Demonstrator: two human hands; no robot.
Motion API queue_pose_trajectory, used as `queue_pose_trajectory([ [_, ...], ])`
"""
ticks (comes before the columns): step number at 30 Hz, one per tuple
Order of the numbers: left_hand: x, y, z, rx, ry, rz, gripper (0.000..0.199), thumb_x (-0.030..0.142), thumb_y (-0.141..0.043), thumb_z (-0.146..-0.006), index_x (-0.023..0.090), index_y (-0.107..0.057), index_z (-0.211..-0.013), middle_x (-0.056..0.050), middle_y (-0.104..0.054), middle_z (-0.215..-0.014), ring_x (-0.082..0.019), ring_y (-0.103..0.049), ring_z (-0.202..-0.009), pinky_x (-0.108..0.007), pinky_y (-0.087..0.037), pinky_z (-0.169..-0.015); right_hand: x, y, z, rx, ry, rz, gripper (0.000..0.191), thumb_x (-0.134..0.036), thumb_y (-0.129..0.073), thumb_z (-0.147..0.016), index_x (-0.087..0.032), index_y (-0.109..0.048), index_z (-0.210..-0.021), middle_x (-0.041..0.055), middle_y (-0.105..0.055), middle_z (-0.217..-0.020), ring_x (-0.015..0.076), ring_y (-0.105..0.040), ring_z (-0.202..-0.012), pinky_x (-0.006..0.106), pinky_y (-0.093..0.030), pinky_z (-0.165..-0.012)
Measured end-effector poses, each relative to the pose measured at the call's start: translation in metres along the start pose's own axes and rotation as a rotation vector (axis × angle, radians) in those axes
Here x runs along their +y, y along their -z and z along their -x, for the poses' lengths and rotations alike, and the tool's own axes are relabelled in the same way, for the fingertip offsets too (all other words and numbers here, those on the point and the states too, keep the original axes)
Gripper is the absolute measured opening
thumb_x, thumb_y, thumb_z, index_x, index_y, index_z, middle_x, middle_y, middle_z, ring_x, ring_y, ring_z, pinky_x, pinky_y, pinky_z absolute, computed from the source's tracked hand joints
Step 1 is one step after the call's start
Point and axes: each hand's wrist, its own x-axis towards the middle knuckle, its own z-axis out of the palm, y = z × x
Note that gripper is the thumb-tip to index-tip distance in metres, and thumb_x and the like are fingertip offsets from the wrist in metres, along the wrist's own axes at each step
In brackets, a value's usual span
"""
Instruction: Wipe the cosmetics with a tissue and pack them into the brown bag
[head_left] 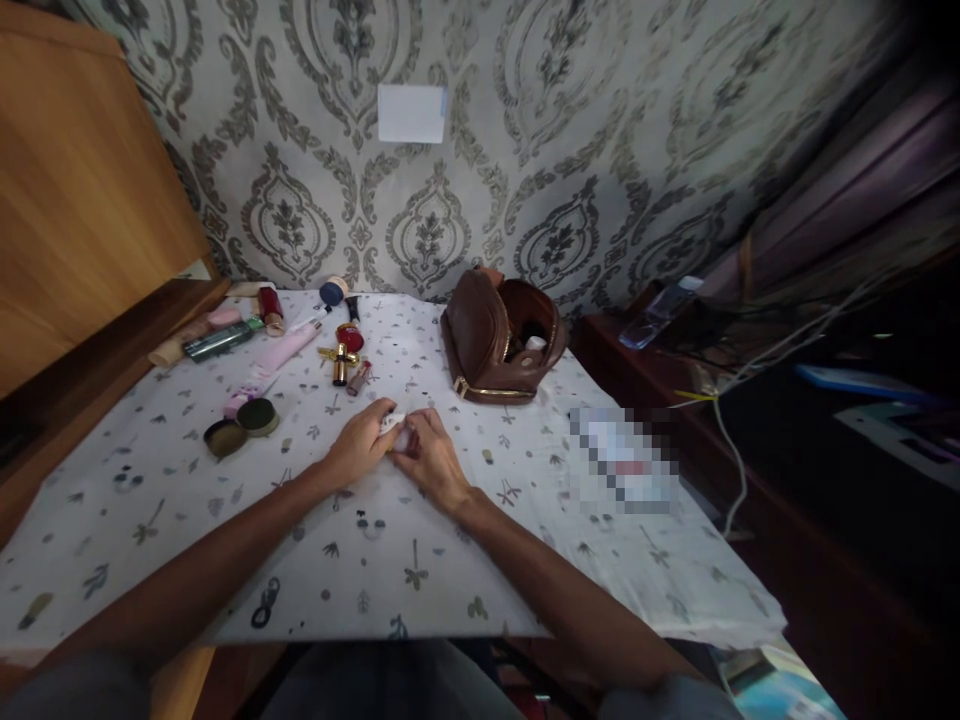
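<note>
Over the middle of the patterned white cloth [315, 580], my left hand [361, 440] and my right hand [435, 465] meet with curled fingers. Between them they grip a small white item [393, 421], mostly covered by the fingers, so its kind is unclear. Just beyond my left hand lie a gold lipstick [340, 370] and a small reddish lipstick-like tube [360, 378]. A red round case [349, 336] sits behind those. To the left, a round dark compact [258, 417] rests beside a brownish round piece [225, 438]. The brown makeup bag [480, 345] stands past my right hand, its top unzipped.
Several cosmetics, including a pink tube [289, 346], a green bottle [223, 341] and a red bottle [270, 308], lie at the back left by a wooden cabinet [90, 150]. A blurred-out flat object [622, 460] lies at right. White cables [739, 460] hang past the table's right edge.
</note>
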Motion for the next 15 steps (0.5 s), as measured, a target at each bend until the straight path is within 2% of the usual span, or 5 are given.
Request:
queue_pose_trajectory([
  [3, 0.001, 0.002, 0.000, -0.004, 0.017, 0.015, 0.017, 0.036, -0.046, -0.093, 0.022, -0.054, -0.090, -0.002, -0.060, -0.082, -0.021, -0.058, -0.077, -0.033, -0.045, -0.077, 0.001, 0.000, -0.002, -0.030, -0.067, 0.024, 0.046, -0.019, -0.071, -0.071, -0.022, -0.055, -0.114, 0.0020, -0.057, -0.098, 0.0150, -0.053, -0.071, 0.031, -0.050, -0.071],
  [5, 0.003, 0.003, -0.001, -0.010, 0.012, 0.037, 0.022, 0.041, -0.047, -0.094, 0.021, -0.055, -0.091, -0.002, -0.060, -0.083, -0.021, -0.058, -0.078, -0.033, -0.045, -0.077, 0.001, 0.001, -0.003, -0.067, -0.124, 0.048, 0.047, -0.022, -0.071, -0.071, -0.022, -0.053, -0.114, -0.0011, -0.058, -0.087, 0.0153, -0.052, -0.068, 0.030, -0.048, -0.068],
  [8, 0.004, 0.006, -0.002, -0.027, -0.009, 0.081, 0.034, 0.045, -0.037, -0.097, 0.019, -0.058, -0.090, -0.005, -0.061, -0.086, -0.022, -0.059, -0.084, -0.034, -0.045, -0.080, -0.003, 0.004, -0.004, -0.081, -0.194, 0.082, 0.039, -0.027, -0.072, -0.071, -0.021, -0.055, -0.105, -0.0039, -0.055, -0.077, 0.0156, -0.052, -0.067, 0.029, -0.044, -0.066],
  [11, 0.002, 0.011, -0.004, -0.080, -0.009, 0.101, 0.043, 0.042, -0.027, -0.099, 0.017, -0.060, -0.087, -0.006, -0.063, -0.085, -0.022, -0.060, -0.084, -0.034, -0.046, -0.081, -0.008, 0.006, -0.005, -0.068, -0.229, 0.074, 0.033, -0.031, -0.072, -0.070, -0.020, -0.056, -0.096, -0.0046, -0.055, -0.073, 0.0148, -0.052, -0.066, 0.027, -0.042, -0.065],
  [15, -0.001, 0.022, -0.007, -0.203, -0.063, 0.114, 0.037, 0.040, -0.037, -0.097, 0.016, -0.065, -0.100, -0.009, -0.069, -0.104, -0.024, -0.063, -0.100, -0.033, -0.046, -0.089, -0.011, 0.006, -0.005, -0.048, -0.249, 0.066, 0.028, -0.033, -0.073, -0.068, -0.020, -0.054, -0.085, -0.0059, -0.054, -0.069, 0.0132, -0.050, -0.063, 0.025, -0.039, -0.061],
])
